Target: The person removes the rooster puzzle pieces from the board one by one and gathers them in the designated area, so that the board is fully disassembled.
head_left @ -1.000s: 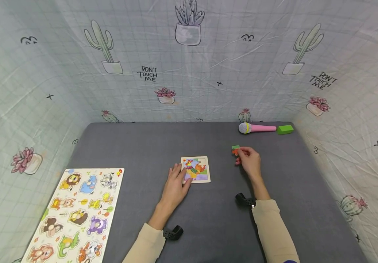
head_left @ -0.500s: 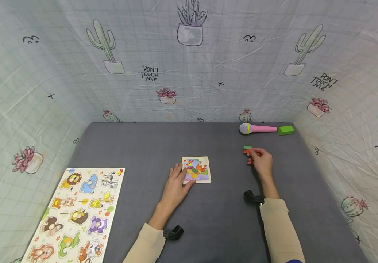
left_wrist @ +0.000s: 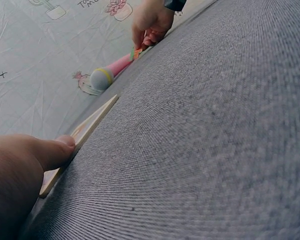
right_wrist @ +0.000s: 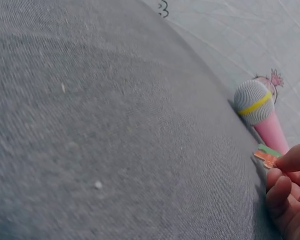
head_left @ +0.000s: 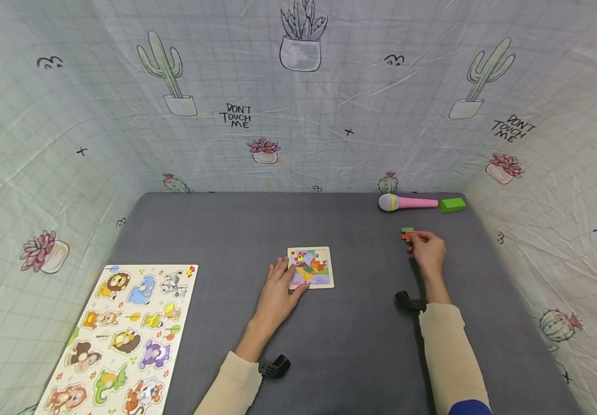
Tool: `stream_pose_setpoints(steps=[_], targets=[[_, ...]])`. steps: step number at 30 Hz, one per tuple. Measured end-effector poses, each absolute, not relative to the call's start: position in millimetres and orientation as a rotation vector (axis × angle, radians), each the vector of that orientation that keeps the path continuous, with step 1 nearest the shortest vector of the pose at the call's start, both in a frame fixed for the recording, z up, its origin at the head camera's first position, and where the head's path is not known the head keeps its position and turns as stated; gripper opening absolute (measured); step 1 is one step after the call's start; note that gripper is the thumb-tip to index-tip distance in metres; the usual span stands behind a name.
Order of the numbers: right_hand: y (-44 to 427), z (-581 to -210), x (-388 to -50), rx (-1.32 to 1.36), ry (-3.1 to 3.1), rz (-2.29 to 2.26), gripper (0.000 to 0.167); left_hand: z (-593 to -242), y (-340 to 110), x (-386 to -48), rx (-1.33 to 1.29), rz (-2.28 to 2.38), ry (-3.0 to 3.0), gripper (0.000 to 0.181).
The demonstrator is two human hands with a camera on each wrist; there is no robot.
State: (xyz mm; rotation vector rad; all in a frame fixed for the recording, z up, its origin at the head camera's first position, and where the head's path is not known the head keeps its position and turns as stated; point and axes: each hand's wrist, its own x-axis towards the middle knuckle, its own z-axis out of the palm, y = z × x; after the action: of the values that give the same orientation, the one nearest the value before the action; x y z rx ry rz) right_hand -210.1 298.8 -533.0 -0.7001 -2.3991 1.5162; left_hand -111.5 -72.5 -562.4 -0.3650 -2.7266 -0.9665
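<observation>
A small square wooden puzzle [head_left: 311, 268] with a rooster picture lies on the grey table, a bare patch at its upper right. My left hand [head_left: 275, 293] rests on its left side, fingers fairly straight and thumb along the near edge. In the left wrist view the thumb [left_wrist: 57, 150] touches the puzzle's rim [left_wrist: 102, 110]. Farther right, my right hand [head_left: 429, 253] pinches a green and orange jigsaw piece [head_left: 407, 234] between thumb and fingers. The right wrist view shows this piece [right_wrist: 267, 156] at the fingertips, just above or touching the cloth; I cannot tell which.
A pink toy microphone [head_left: 414, 203] lies along the table's back edge, beside a green block [head_left: 452, 205]. At the left lies a large animal puzzle board [head_left: 135, 316]. Patterned cloth walls [head_left: 298, 127] rise behind the table and at both sides.
My right hand has moved right across the table with the jigsaw piece pinched in it, away from the rooster puzzle. My left hand has stayed at the puzzle.
</observation>
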Motion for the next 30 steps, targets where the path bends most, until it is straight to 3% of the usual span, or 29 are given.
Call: stream_pose_setpoints(steps=[16,30], targets=[[299.1,-530.2,-216.6,-0.783,-2.540,1.328,0.036,-561.9,-73.2,-111.8,-0.362,-0.964,-2.727,0.060],[296.1,-537.5,-217.8,-0.728,-2.529,1.119,0.029,-560.9,-74.0,-111.8,-0.360,-0.966,-2.733,0.061]])
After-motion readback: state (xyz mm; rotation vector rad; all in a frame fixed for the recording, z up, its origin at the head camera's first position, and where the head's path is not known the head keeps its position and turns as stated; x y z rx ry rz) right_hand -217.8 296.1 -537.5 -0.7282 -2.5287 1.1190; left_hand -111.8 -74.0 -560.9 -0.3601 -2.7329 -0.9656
